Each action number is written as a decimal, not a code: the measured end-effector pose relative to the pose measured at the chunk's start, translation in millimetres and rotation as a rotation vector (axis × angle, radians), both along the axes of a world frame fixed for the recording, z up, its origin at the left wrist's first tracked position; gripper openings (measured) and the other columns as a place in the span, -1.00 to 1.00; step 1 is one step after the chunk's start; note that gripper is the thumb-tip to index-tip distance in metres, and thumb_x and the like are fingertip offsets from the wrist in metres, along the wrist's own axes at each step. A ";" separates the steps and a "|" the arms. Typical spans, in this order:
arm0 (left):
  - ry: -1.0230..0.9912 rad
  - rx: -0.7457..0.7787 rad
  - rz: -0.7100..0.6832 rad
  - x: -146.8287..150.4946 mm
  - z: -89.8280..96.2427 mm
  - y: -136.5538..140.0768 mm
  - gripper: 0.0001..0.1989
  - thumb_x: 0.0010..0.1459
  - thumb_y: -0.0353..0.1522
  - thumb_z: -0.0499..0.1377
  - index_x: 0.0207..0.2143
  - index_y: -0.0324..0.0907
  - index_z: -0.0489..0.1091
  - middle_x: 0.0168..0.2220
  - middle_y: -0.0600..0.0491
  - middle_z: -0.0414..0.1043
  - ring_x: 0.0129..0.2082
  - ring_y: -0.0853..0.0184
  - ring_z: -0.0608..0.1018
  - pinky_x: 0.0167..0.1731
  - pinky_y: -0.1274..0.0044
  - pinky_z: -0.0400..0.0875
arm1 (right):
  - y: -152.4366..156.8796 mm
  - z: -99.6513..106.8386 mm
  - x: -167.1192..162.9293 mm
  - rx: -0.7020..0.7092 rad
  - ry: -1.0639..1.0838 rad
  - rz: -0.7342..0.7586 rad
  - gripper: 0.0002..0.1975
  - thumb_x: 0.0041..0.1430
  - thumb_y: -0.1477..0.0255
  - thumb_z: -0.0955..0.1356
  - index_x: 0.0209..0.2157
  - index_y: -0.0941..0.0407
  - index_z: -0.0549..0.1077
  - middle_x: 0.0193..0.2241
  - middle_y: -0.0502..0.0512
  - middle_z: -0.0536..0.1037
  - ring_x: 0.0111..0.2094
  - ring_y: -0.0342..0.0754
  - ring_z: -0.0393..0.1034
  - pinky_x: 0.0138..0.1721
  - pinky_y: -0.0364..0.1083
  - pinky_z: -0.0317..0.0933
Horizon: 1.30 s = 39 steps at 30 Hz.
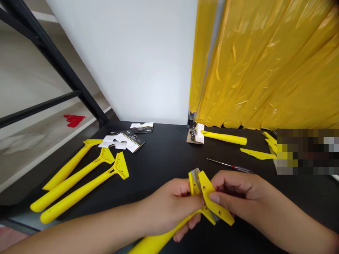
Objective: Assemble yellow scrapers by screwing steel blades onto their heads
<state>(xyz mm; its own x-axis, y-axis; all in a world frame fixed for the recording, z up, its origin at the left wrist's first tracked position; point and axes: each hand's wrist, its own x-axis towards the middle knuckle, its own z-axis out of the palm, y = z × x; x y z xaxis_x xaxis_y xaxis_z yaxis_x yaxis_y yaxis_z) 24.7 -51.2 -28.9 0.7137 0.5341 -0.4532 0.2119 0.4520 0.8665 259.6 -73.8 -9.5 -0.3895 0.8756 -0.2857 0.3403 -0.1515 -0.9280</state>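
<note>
My left hand [169, 206] is wrapped round the neck of a yellow scraper [159, 241], whose handle points down toward me. A grey metal blade [195, 174] lies against the scraper head, partly covered. Pinched between the thumb and fingers of my right hand [243, 190] is a yellow cover plate [217, 203] with screw holes. It sits over the blade at a slight angle, and its far end stands apart from the head. Beyond my right hand a screwdriver [238, 169] with a dark red handle rests on the black table [169, 155].
Several yellow scraper handles [79, 190] lie at left, beside printed cards [129, 141]. Another handle [227, 137] touches a card [196, 134] at the back. Loose yellow plates [256, 154] lie right. White panel [132, 60] and yellow plastic sheeting [265, 67] stand behind; a black frame [63, 74] rises left.
</note>
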 end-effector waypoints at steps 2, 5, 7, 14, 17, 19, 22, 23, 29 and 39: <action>0.029 0.003 -0.036 -0.1 0.0 1.7 -0.65 0.42 -0.08 0.26 -0.30 -0.14 0.42 -0.53 0.21 0.39 -0.72 0.51 0.36 -0.71 0.68 0.24 | -0.5 -0.5 -1.5 0.003 -0.019 -0.032 -0.52 0.31 -0.08 0.51 -0.38 0.05 0.56 -0.44 -0.02 0.55 -0.38 -0.07 0.39 -0.36 -0.13 0.30; 0.045 0.003 -0.093 -0.1 0.1 4.2 -0.67 0.47 -0.12 0.20 -0.29 -0.16 0.47 -0.51 0.19 0.41 -0.71 0.51 0.38 -0.69 0.67 0.26 | -1.2 -2.1 -3.7 -0.022 -0.003 -0.051 -0.46 0.28 -0.13 0.51 -0.42 0.06 0.48 -0.48 -0.03 0.51 -0.42 -0.09 0.38 -0.39 -0.13 0.29; 0.039 -0.006 -0.107 -0.2 0.2 5.5 -0.68 0.49 -0.15 0.17 -0.24 -0.17 0.52 -0.50 0.19 0.41 -0.71 0.51 0.38 -0.68 0.67 0.27 | -1.3 -3.6 -4.6 -0.058 0.043 -0.045 -0.43 0.28 -0.17 0.50 -0.41 0.05 0.45 -0.49 -0.04 0.51 -0.45 -0.10 0.38 -0.41 -0.13 0.30; -0.097 -0.086 -0.053 -2.3 -1.9 8.0 -0.88 0.32 -0.30 0.25 -0.20 -0.18 0.50 -0.44 0.16 0.46 -0.68 0.52 0.40 -0.66 0.68 0.30 | -0.1 -7.4 -4.9 -0.082 0.104 -0.044 -0.43 0.27 -0.17 0.50 -0.38 0.06 0.44 -0.50 -0.05 0.50 -0.49 -0.13 0.36 -0.44 -0.14 0.30; -0.117 -0.104 -0.046 -2.7 -1.6 8.0 -0.90 0.24 -0.39 0.29 -0.21 -0.16 0.44 -0.41 0.16 0.47 -0.65 0.53 0.41 -0.64 0.70 0.31 | -1.2 -9.9 -6.6 -0.077 0.074 -0.055 -0.44 0.29 -0.16 0.50 -0.38 0.05 0.41 -0.52 -0.06 0.48 -0.51 -0.15 0.33 -0.48 -0.16 0.24; -0.110 -0.094 -0.052 -2.5 -1.1 7.4 -0.89 0.29 -0.35 0.30 -0.21 -0.16 0.43 -0.42 0.16 0.45 -0.65 0.54 0.40 -0.64 0.70 0.30 | -2.2 -12.6 -8.1 -0.077 0.054 -0.056 -0.44 0.30 -0.16 0.49 -0.37 0.05 0.40 -0.51 -0.06 0.48 -0.51 -0.15 0.31 -0.50 -0.17 0.20; -0.099 -0.064 -0.052 -2.2 -1.9 6.3 -0.81 0.40 -0.24 0.28 -0.20 -0.17 0.43 -0.42 0.16 0.45 -0.66 0.54 0.40 -0.65 0.70 0.29 | -2.8 -17.2 -9.5 -0.079 0.039 -0.061 -0.41 0.29 -0.20 0.47 -0.36 0.05 0.40 -0.50 -0.06 0.47 -0.51 -0.15 0.29 -0.51 -0.18 0.16; -0.098 -0.058 -0.049 -2.2 -2.4 6.1 -0.78 0.41 -0.21 0.29 -0.20 -0.17 0.43 -0.42 0.15 0.46 -0.67 0.54 0.40 -0.65 0.70 0.29 | -2.7 -18.6 -9.7 -0.076 0.039 -0.064 -0.41 0.29 -0.21 0.47 -0.36 0.05 0.40 -0.51 -0.06 0.47 -0.51 -0.15 0.28 -0.51 -0.17 0.15; -0.098 -0.054 -0.061 -2.9 -4.2 6.5 -0.73 0.43 -0.15 0.31 -0.20 -0.16 0.43 -0.43 0.16 0.48 -0.68 0.53 0.40 -0.67 0.69 0.28 | -0.4 -23.4 -7.9 0.015 0.029 -0.064 -0.48 0.35 -0.10 0.46 -0.38 0.05 0.40 -0.50 -0.05 0.44 -0.47 -0.14 0.23 -0.48 -0.14 0.10; -0.117 -0.058 -0.052 -2.1 -4.2 7.0 -0.74 0.42 -0.18 0.30 -0.24 -0.16 0.42 -0.41 0.13 0.51 -0.68 0.54 0.41 -0.67 0.69 0.27 | 2.5 -27.3 -7.6 0.024 0.046 -0.065 -0.43 0.28 -0.14 0.51 -0.42 0.05 0.39 -0.50 -0.08 0.37 -0.48 -0.14 0.18 -0.48 -0.14 0.10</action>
